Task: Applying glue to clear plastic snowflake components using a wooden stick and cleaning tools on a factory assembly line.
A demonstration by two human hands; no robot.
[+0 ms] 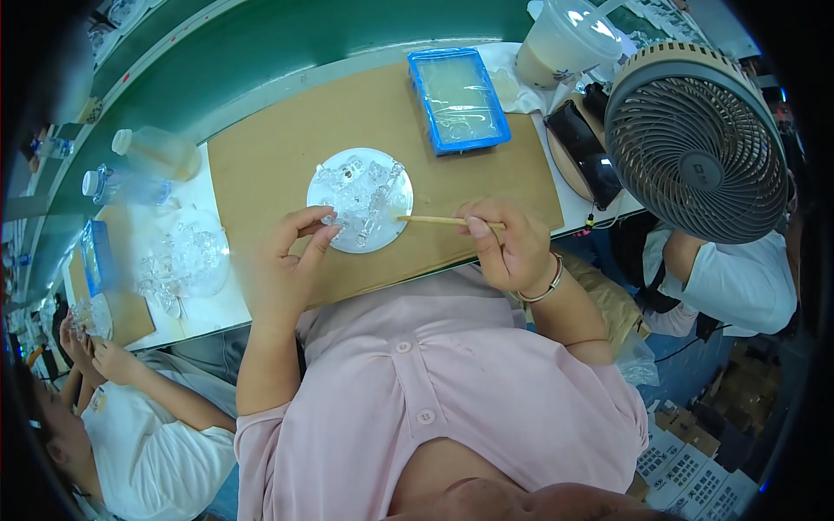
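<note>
Pink shirt (443, 382): nearest my camera, filling six o'clock; I take every clock direction from the white plate.
White plate (402, 195): just above the shirt, flat on a brown cardboard mat (269, 148).
Clear pieces (352, 184): a loose heap on the plate, with a longer beaded one leaning across its three o'clock side.
Left hand (298, 250): reaching in from between seven and eight o'clock; I read thumb and forefinger as closed on a small clear piece (330, 219) at the rim.
Right hand (511, 247): between three and four o'clock, bracelet (547, 282) at its wrist, fingers closed round a thin wooden stick (434, 220).
Stick tip: over the plate's edge at four o'clock; I can't tell whether it touches anything.
Blue tray (417, 97): between one and two o'clock on the mat, a pale block under clear wrap inside.
Plastic cup (549, 56): two o'clock, beyond the tray.
Fan (695, 122): near three o'clock, large and dark-grilled.
Two bottles (165, 156): between nine and ten o'clock, blurred.
Co-worker (156, 447): seven o'clock, white top, both hands at other clear pieces (91, 317).
</note>
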